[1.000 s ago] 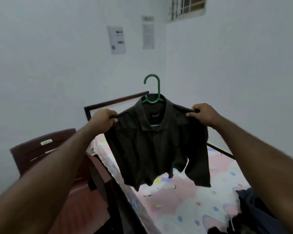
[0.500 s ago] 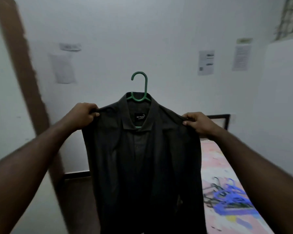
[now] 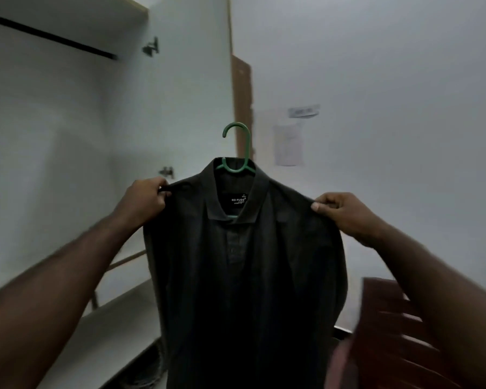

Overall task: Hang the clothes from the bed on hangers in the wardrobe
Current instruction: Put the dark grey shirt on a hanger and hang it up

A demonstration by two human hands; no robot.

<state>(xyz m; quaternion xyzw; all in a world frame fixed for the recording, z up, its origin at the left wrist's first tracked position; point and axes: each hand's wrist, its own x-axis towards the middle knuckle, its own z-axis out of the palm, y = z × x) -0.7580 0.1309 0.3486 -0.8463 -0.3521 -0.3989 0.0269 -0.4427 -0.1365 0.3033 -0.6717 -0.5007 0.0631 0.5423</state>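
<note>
while the dark shirt (image 3: 244, 276) was held up before the open wardrobe (image 3: 54, 136), it was recorded as already threaded onto the green hanger (image 3: 237, 153), whose hook stood upright above the collar and was caught on nothing. the left hand (image 3: 146, 200) was seen curled round the shoulder of the shirt on that side, with cloth pinched between thumb and fingers. the right hand (image 3: 345, 214) was likewise closed on the other shoulder, thumb on top. the garment was thus carried in the air by both shoulders, to the right of the wardrobe opening and below the dark rail (image 3: 48, 35).

progress, as judged: dressing of the hanger was done for this item; hooking over the rail was not yet done. no garment was seen on the visible stretch of rail (its left end ran out of view, so nothing could be said of that part). the bed was out of view, so the clothes left over could not be counted.

counts:
- shirts, one
- hangers, one
- hands, two, both occupied
- rails, one
- hinge fittings (image 3: 151, 47), two
- shelves (image 3: 110, 318), one made out
- papers on the wall (image 3: 288, 144), two (a sheet and a small strip above it)
- wooden chair (image 3: 404, 332), one, blurred at lower right
</note>
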